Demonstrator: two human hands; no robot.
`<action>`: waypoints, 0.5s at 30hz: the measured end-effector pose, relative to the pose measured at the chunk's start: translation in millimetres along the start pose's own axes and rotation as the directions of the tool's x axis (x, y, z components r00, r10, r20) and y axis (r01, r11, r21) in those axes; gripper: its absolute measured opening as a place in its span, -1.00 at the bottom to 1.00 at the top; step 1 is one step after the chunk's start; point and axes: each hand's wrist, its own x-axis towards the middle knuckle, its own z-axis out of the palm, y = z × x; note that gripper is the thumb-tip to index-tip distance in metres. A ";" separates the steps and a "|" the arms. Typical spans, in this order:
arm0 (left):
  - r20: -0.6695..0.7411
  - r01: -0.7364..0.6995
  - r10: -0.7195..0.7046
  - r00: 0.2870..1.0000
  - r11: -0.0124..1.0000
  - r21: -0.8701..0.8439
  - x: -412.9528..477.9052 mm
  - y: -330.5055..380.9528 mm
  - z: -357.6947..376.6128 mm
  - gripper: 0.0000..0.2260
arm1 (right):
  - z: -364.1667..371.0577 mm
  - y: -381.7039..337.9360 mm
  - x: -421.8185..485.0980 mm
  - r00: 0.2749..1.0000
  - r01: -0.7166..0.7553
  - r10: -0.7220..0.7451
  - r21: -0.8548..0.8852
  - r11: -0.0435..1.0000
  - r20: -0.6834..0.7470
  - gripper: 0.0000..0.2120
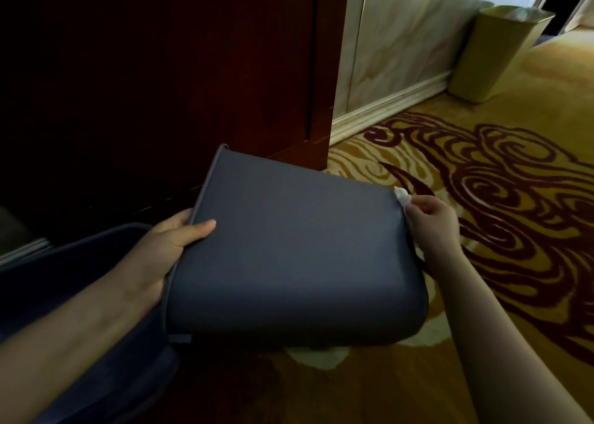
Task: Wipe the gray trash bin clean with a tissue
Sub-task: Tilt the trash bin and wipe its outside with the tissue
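Observation:
The gray trash bin lies tipped on its side, held above the carpet, with a broad flat wall facing up. My left hand grips its rim on the left, thumb on the upper wall and fingers hidden inside the opening. My right hand presses a crumpled white tissue against the bin's base end on the right. Part of the tissue shows again below the hand at the bin's edge.
A second dark bin or liner sits under my left forearm. A dark wooden cabinet stands behind. A gold-coloured waste bin stands by the marble wall at the back right. Patterned yellow and maroon carpet covers the floor.

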 end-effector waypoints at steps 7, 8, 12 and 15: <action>0.171 -0.236 0.204 0.964 0.952 0.195 -17.8 16.3 24.3 -0.72 | -24.4 -6.1 3.4 0.991 -0.001 0.016 0.118 0.993 -0.133 -0.79; 0.221 -0.290 0.234 0.947 0.918 0.271 -21.2 18.5 30.0 -0.75 | -27.8 -12.4 2.6 0.985 0.030 -0.006 0.137 0.990 -0.170 -0.78; 0.463 -0.553 0.318 0.827 0.604 0.574 -37.3 28.7 50.9 -0.76 | -36.0 -47.8 -3.0 0.997 0.040 -0.017 0.313 0.949 -0.076 -0.85; 0.535 -0.647 0.373 0.758 0.330 0.688 -42.1 36.6 58.0 -0.80 | -34.0 -69.2 -10.8 0.990 -0.026 -0.042 0.458 0.888 0.137 -0.85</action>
